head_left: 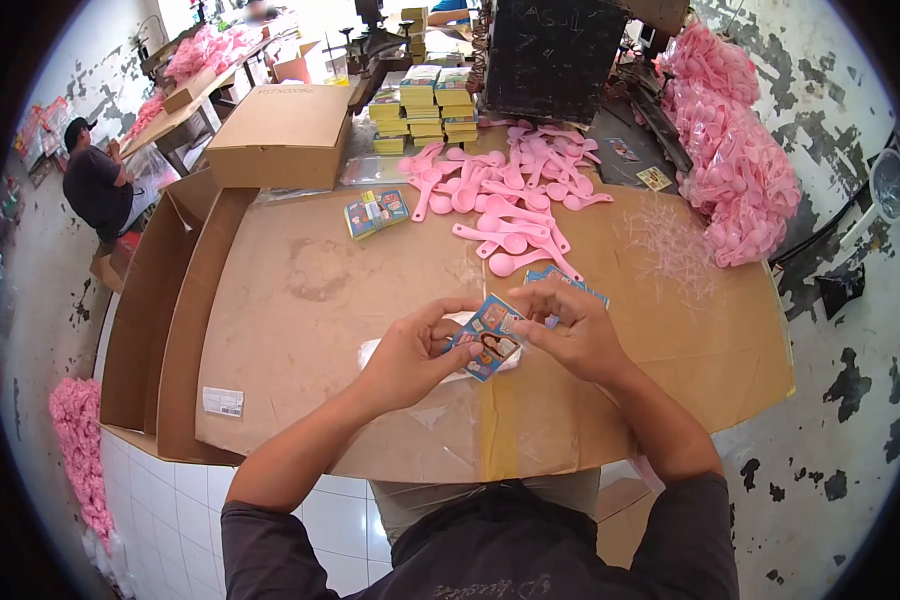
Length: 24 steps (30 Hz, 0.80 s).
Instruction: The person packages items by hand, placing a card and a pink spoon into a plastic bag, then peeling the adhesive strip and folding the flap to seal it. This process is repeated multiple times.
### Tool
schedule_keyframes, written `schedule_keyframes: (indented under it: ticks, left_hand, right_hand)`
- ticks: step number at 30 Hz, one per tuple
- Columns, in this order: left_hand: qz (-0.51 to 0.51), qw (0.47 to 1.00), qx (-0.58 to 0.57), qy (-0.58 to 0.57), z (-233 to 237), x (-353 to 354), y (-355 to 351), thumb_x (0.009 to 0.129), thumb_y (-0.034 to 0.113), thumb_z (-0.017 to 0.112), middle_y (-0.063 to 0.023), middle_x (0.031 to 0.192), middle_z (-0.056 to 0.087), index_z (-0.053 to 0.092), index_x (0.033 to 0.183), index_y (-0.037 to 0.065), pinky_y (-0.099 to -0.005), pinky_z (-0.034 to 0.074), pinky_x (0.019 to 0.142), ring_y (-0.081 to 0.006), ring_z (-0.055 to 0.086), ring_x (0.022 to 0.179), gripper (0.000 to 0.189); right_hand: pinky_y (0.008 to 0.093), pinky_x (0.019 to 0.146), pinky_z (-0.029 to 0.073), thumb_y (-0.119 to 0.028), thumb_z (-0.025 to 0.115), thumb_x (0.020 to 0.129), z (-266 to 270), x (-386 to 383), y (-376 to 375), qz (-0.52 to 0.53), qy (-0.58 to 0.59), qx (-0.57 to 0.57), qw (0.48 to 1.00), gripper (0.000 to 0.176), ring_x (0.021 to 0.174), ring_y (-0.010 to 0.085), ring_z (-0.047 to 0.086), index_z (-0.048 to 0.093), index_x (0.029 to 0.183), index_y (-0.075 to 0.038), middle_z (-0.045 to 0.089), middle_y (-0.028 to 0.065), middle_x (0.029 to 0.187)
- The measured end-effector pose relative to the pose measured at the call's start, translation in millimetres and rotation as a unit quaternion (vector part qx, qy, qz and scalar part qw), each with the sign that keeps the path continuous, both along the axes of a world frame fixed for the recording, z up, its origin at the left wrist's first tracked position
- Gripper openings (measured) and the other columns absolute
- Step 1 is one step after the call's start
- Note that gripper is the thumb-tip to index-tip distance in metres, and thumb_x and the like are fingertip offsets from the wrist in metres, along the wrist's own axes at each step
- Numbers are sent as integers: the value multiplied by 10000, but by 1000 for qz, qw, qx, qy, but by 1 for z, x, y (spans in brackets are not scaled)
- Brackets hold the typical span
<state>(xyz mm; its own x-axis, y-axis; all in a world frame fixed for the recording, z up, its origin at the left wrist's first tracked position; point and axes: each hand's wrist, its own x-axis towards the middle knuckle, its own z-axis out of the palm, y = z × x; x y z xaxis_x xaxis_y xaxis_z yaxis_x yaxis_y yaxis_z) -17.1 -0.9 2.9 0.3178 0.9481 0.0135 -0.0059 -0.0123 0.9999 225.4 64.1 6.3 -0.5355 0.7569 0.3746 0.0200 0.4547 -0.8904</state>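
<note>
Above the cardboard-covered table, my left hand [407, 352] is closed on a small blue printed card [490, 345], its thumb pressed on the lower left edge. My right hand [578, 338] has its fingers curled and its thumb on the card's upper right side. Partly hidden behind the right fingers are more blue printed cards [596, 294]. Under the held card lies a crumpled piece of white plastic [368, 353], mostly covered by the left hand. Just beyond the hands spreads a loose pile of pink plastic scoops [515, 213].
A banded stack of cards [376, 214] lies left of the scoops. Behind are stacked card bundles [422, 100], a closed carton [278, 130] and a black machine [550, 60]. Thin pink scraps [675, 250] and bagged scoops [735, 150] lie right. A person [98, 185] sits far left.
</note>
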Motion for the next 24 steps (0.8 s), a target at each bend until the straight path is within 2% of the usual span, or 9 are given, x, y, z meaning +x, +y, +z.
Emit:
schedule_keyframes:
  ticks: [1,4,7,10,13,16,19,22,24]
  left_hand:
    - [0,1000,0,-9,-2,0,0,996,25,670,-137,1126,739,443,1455,-15,-307,578,918,-153,705,1030,513]
    - [3,1000,5,-28,-3,1,0,999,23,663,-138,1140,734,450,1444,-24,-311,579,929,-156,706,1033,496]
    - [11,999,18,-47,-6,2,0,1003,16,653,-138,1151,729,449,1443,-21,-299,587,914,-150,706,1034,486]
    - [15,998,7,-52,-5,0,-2,1005,10,644,-132,1158,722,463,1440,-15,-275,596,881,-138,703,1033,471]
    - [24,999,-3,-46,-2,1,-2,1008,19,643,-114,1151,720,499,1424,-12,-254,601,848,-123,701,1022,441]
    - [41,998,-18,-49,1,1,-2,1013,37,644,-96,1142,720,535,1404,-15,-247,599,833,-109,700,1006,409]
    - [40,997,-23,-55,-1,-2,1,1019,51,643,-82,1123,722,560,1378,-19,-245,595,819,-99,703,981,376]
    - [45,997,-18,-59,1,-4,4,1018,57,647,-70,1091,722,571,1350,-21,-244,593,802,-92,705,959,349]
    - [50,996,-17,-68,1,-7,3,1015,57,653,-66,1070,721,572,1334,-20,-244,593,793,-90,706,949,338]
  right_hand:
    - [277,700,506,-89,774,903,0,-2,-1,-6,25,-43,999,221,840,138,646,734,1109,-17,702,74,969]
    - [274,710,504,-70,787,884,-3,-8,-4,-60,24,16,998,235,829,137,637,727,1102,-4,696,77,969]
    - [276,725,510,-60,794,874,1,-5,-4,-67,-61,119,989,239,807,141,635,722,1094,-1,694,78,997]
    - [316,745,522,-89,759,901,5,-10,-9,-2,-51,91,995,202,837,182,645,721,1082,-6,686,86,1028]
    - [374,834,521,-120,698,941,-1,-7,11,83,-52,70,993,193,980,224,651,714,1099,-10,674,106,1099]
    - [424,941,492,-111,644,950,5,-4,54,-73,-141,130,979,217,1110,274,618,703,1133,-10,649,129,1146]
    - [446,1005,463,-79,638,926,-1,5,97,-165,-271,300,900,230,1131,309,599,702,1137,-16,637,138,1150]
    - [457,989,472,-77,641,910,-6,4,112,-161,-314,294,888,259,1093,332,599,703,1156,-32,639,135,1124]
    - [451,976,476,-87,644,913,-3,4,110,-173,-284,265,905,263,1088,326,599,700,1166,-37,639,128,1124]
